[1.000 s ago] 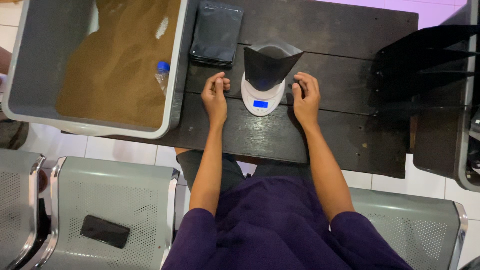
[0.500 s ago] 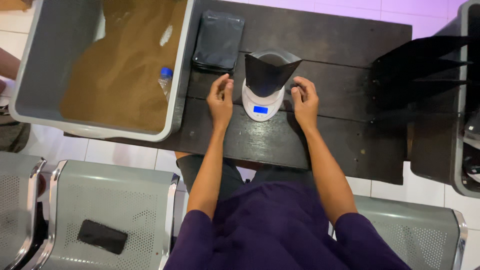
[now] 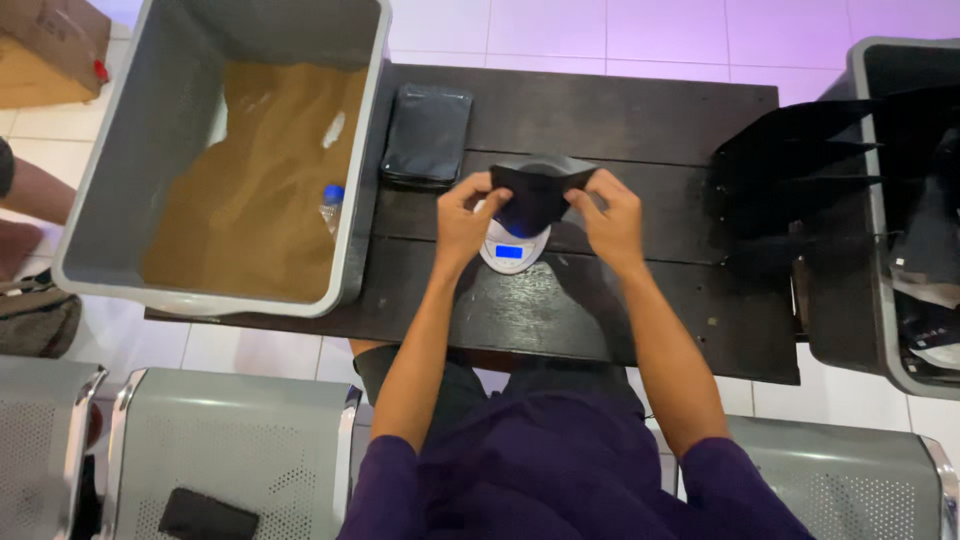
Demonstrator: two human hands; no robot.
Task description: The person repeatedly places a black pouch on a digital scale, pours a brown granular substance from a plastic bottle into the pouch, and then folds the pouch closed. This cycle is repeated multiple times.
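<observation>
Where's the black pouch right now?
In the head view the black pouch is at table centre, pinched by the left hand and right hand just above the white scale, right of the flat black case.

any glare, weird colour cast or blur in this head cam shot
Head view: a purple cast tints the floor tiles at the top; the black pouch and black stack are too dark for detail; the scale's blue display glows; hands are sharp, no motion blur.
</observation>
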